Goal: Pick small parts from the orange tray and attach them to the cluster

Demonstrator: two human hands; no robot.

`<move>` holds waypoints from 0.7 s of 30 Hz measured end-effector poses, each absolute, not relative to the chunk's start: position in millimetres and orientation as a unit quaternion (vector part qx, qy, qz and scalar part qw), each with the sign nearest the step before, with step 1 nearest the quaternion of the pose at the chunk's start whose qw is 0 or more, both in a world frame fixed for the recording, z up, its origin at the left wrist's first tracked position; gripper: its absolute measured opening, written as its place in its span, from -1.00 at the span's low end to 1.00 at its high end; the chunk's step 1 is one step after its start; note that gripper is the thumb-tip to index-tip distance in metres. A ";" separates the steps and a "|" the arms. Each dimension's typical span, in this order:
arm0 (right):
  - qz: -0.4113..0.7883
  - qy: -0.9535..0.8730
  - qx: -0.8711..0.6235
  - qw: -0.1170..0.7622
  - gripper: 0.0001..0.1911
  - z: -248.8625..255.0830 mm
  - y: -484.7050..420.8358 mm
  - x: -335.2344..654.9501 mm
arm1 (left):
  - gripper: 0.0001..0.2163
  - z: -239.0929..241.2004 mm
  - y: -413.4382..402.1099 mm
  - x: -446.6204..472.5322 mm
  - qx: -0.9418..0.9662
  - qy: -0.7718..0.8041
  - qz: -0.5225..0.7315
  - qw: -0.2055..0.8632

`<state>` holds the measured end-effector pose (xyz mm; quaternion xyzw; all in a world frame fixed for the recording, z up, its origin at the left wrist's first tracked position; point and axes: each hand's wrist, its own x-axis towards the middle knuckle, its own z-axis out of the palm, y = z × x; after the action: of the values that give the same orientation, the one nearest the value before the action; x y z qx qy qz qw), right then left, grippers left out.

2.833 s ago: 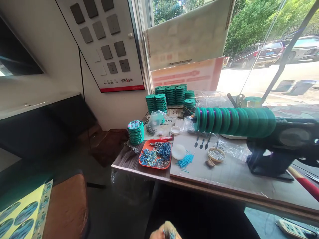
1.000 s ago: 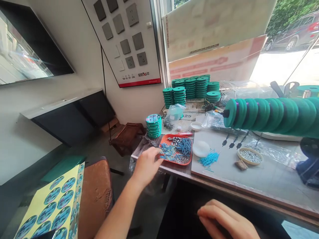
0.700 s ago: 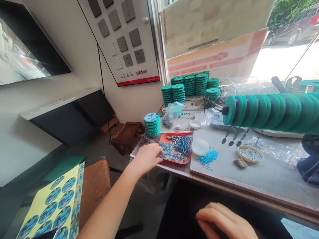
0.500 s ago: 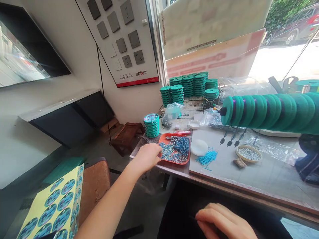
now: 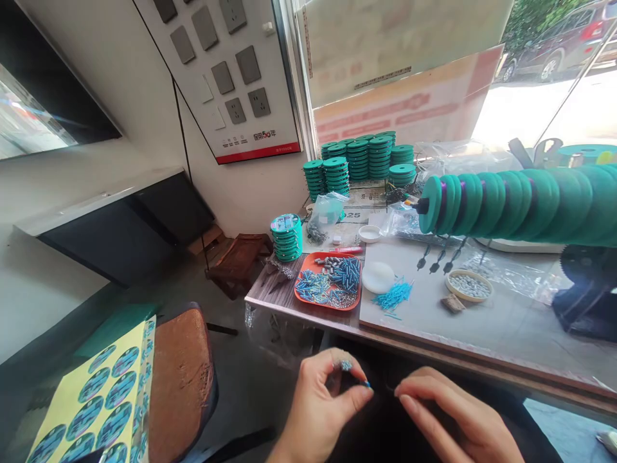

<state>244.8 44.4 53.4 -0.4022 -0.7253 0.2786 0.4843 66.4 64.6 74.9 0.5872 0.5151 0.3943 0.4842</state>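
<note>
My left hand [image 5: 328, 395] is low in front of the table, thumb and forefinger pinched on a small blue piece [image 5: 367, 384]; it looks like one of the blue spring-like parts, but only its tip shows. A silvery cluster [image 5: 346, 364] rests against its curled finger. Facing it a short gap away, my right hand [image 5: 448, 408] is closed in a pinch; what lies between its fingertips is too fine to make out. Beyond both hands, an orange tray [image 5: 328, 307] on the table holds blue spring-like parts, grey metal pieces and tiny beads.
Right of the tray are a white lid [image 5: 378, 277], blue thin sticks [image 5: 394, 294] and a bowl of grey pellets [image 5: 468, 285]. A rod of green spools [image 5: 511, 204] overhangs the table's right side. More spools [image 5: 286, 238] stand behind. A brown chair [image 5: 178, 379] stands at left.
My left hand has drawn back from the orange tray towards my body, with the small blue piece now pinched in it. My right hand has shifted slightly, and the view has tilted a little.
</note>
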 end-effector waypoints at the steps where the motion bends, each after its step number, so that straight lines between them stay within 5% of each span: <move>1: 0.285 -0.723 -0.405 0.481 -0.93 53.4 43.1 245.9 | -0.94 68.0 56.8 71.3 0.563 0.513 0.412 0.499; 11: 0.346 -0.721 -0.417 0.431 -0.83 52.9 36.9 246.5 | -0.94 44.9 43.6 77.9 0.528 0.525 0.458 0.486; 21: 0.259 -0.735 -0.430 0.456 -0.88 49.2 40.5 244.9 | -0.94 43.5 41.4 82.5 0.508 0.531 0.485 0.473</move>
<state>244.9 40.5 49.2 -0.4300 -0.7350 0.2591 0.4558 82.5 41.4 43.5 0.5079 0.5314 0.4855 0.4732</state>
